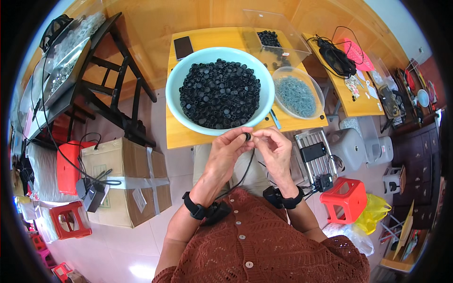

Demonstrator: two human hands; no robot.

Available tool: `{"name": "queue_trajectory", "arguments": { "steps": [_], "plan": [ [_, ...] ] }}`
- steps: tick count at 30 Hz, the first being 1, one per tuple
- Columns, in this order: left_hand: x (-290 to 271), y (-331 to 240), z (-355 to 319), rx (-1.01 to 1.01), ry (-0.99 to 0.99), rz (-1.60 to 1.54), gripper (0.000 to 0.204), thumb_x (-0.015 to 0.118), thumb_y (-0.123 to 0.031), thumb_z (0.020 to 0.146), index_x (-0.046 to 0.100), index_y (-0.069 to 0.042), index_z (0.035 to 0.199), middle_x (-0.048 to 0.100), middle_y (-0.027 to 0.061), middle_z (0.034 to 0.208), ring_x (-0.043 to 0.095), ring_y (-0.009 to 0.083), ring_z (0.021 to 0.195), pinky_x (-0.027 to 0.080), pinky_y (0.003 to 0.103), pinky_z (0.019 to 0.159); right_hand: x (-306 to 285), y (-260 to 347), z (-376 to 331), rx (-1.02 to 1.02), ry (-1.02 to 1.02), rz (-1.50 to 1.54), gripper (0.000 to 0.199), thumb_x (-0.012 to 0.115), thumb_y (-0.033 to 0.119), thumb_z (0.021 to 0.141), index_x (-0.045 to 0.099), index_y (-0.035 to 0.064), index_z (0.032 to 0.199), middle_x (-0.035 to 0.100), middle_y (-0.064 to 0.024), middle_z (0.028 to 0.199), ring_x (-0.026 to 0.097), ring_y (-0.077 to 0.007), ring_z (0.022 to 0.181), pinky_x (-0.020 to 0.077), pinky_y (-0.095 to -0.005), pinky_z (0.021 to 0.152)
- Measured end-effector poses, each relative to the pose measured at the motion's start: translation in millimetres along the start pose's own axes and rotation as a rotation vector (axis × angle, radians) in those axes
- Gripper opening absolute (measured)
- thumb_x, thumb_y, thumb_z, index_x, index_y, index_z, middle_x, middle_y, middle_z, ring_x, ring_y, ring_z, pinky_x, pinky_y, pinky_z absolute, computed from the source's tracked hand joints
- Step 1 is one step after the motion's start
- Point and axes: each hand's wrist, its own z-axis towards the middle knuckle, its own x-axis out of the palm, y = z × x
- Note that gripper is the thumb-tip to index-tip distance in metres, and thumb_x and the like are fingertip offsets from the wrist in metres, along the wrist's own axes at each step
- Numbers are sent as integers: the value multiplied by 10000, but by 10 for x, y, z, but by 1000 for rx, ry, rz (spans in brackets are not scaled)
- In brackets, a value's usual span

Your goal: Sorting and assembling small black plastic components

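Observation:
Between the fingertips of my left hand (pixel 226 150) is a small round black cap (pixel 247 136), held just in front of the table's near edge. The fingers of my right hand (pixel 272 150) are pinched together right beside it; whether they grip the cap or a small part is hidden. Just beyond my hands stands a large pale blue basin (pixel 173 101) heaped with black caps (pixel 219 94). Right of it sits a clear round tub (pixel 322 100) filled with thin greyish metal pieces (pixel 296 96), too small to name.
The yellow table (pixel 203 138) also carries a phone (pixel 183 47), a light blue pen-like tool (pixel 275 120) and a clear bin (pixel 302 49) with black parts. A taped cardboard box (pixel 111 188) stands left, a red stool (pixel 343 200) right. A black cable (pixel 245 174) hangs below my hands.

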Motion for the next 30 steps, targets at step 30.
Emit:
{"name": "queue_trajectory", "arguments": {
  "steps": [30],
  "plan": [
    [118, -99, -90, 49, -29, 41, 240, 510, -81, 895, 575, 19, 1103, 636, 77, 961, 600, 129, 847, 474, 264, 818, 166, 196, 93, -321, -2, -411, 251, 656, -70, 647, 629, 10, 883, 561, -66, 809, 570, -144, 620, 478, -253, 556]
  ]
}}
